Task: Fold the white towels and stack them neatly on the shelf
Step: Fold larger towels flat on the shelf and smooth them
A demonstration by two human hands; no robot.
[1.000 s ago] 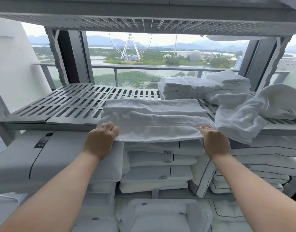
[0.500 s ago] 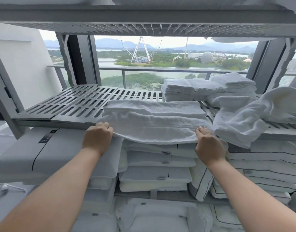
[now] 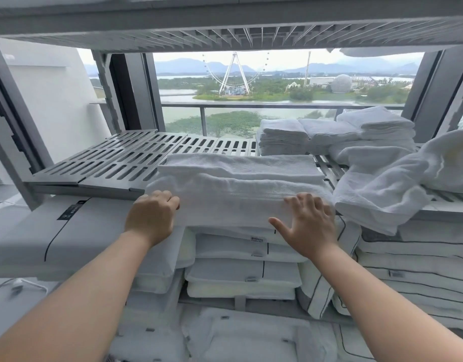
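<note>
A long folded white towel (image 3: 238,186) lies across the front edge of the grey slatted shelf (image 3: 126,163), its near flap hanging over the edge. My left hand (image 3: 152,218) is curled on the towel's front left corner. My right hand (image 3: 306,226) has its fingers spread, resting flat against the hanging flap near its right end. Small stacks of folded white towels (image 3: 327,134) sit at the back right of the same shelf. A loose, rumpled white towel (image 3: 390,186) is heaped at the right and droops over the shelf edge.
Another slatted shelf (image 3: 225,35) runs overhead. Below the working shelf, stacked white pillows with dark piping (image 3: 241,270) fill the lower level. A window and railing with an outdoor view lie behind. A grey upright post (image 3: 13,131) stands at the left.
My right hand has let go of the flap's corner and spread its fingers, shifting slightly left along the flap. The left hand keeps its grip. The camera has moved closer.
</note>
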